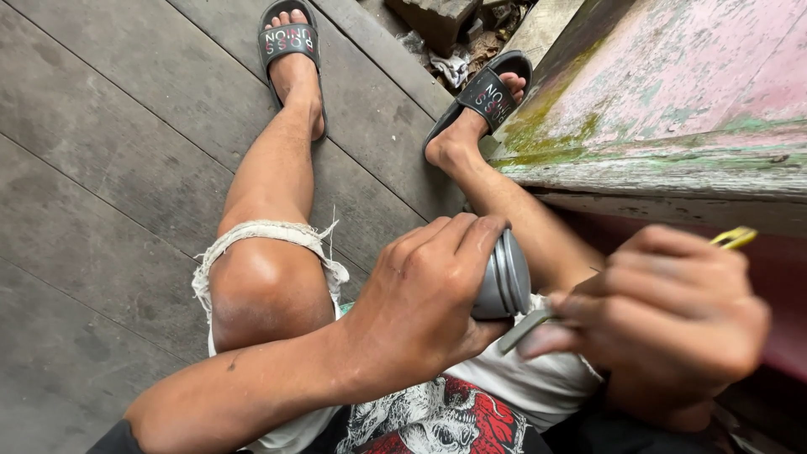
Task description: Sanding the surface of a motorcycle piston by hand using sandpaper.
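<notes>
Over my lap, my left hand (424, 294) wraps its fingers tight around a ribbed grey round part (503, 276), held just above my right thigh. My right hand (672, 324), beside it, is closed on a slim metal tool with a yellow end (734, 238), its tip touching the part's underside. Beyond, my black sandals (288, 38) rest on grey wooden planks (109, 151), beside a weathered pink board (672, 92).

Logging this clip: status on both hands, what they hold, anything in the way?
Left hand grip shut on grey ribbed part. Right hand grip shut on thin yellow-ended tool, tip at the part. Nothing between them.
</notes>
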